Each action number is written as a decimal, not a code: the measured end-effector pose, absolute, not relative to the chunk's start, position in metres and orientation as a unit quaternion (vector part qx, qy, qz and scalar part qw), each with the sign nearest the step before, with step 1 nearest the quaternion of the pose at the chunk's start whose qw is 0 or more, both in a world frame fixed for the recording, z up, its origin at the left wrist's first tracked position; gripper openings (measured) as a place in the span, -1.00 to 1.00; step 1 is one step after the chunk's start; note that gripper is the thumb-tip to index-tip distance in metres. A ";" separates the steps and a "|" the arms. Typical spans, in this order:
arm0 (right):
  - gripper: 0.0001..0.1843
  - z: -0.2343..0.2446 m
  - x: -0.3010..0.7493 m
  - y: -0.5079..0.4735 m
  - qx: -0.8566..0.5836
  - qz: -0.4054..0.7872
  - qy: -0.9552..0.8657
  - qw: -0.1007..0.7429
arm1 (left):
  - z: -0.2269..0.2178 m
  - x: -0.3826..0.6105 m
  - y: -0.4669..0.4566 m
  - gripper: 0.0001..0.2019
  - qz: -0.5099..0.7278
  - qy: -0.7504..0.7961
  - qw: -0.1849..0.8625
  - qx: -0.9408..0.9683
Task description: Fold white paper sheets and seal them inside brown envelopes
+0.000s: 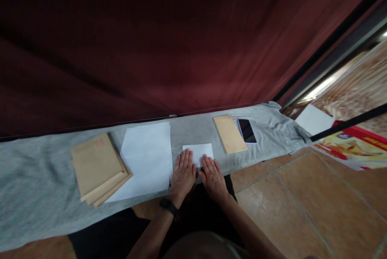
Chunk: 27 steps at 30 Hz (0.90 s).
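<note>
A small white sheet of paper (198, 151), seemingly folded, lies on the grey cloth in front of me. My left hand (183, 171) rests flat on its left part, fingers stretched out. On its right part lies my right hand (212, 174), also flat with the fingers extended. Both palms hide the near edge of the paper. Left of my hands is a larger stack of white paper (148, 158). Brown envelopes (96, 162) are fanned in a pile that overlaps its left edge.
The grey cloth (193, 130) covers a narrow bench or table. To the right lie a flat brown envelope (230, 134) and a phone (247, 131). A dark red curtain (181, 49) hangs behind. Beyond the right end are a metal frame and a colourful printed box (353, 146) above the tiled floor.
</note>
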State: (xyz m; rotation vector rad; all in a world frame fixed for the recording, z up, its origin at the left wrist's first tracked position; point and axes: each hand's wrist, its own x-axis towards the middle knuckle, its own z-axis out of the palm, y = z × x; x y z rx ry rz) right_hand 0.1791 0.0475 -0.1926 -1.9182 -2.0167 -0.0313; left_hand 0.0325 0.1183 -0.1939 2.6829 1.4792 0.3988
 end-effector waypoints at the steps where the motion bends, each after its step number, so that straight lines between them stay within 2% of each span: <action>1: -0.43 -0.193 0.185 0.046 -0.679 -0.017 -0.713 0.173 | -0.194 0.033 0.118 -0.43 0.134 0.483 0.027 0.865; 9: -0.41 -0.198 0.209 0.034 -0.683 -0.042 -0.712 0.155 | -0.194 0.035 0.106 -0.44 0.156 0.522 0.042 0.838; 17: -0.43 -0.202 0.209 0.035 -0.678 -0.050 -0.718 0.147 | -0.181 0.073 0.113 -0.50 0.135 0.394 0.087 0.905; 27: -0.40 -0.202 0.209 0.035 -0.683 -0.053 -0.711 0.156 | -0.188 0.065 0.138 -0.44 0.139 0.445 0.047 0.884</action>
